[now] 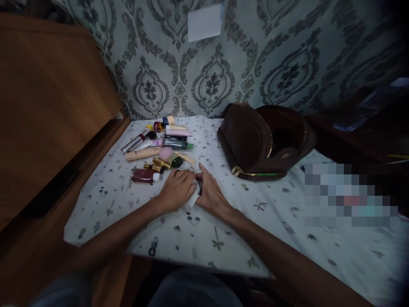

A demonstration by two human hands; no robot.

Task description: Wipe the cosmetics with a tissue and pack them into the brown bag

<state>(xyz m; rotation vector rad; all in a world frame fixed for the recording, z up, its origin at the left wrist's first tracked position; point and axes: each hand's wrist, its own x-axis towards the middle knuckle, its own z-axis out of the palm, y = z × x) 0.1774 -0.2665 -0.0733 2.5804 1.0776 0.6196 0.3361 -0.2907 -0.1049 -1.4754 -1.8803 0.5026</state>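
L side: wooden cabinet (54,98) along tabletop's (111,217) L edge. Toward far L corner, a cluster of toiletries: silver tube (134,142), beige tube (142,154), clear bottle w/ green cap (175,144), pink tube (179,132), all lying down; nearer, two gold-capped vials (154,168) & dark red bottle (142,175) w/ white cap, on its side. L hand (179,189), palm down, & R hand (211,192) meet mid-tabletop, near edge side; grip of both closed around small whitish item (193,198), mostly hidden btwn them, can't tell what. R of hands, toward far edge: brown bag (262,140), unzipped, opening facing R. Far R: pixelated patch over tabletop, contents unclear.
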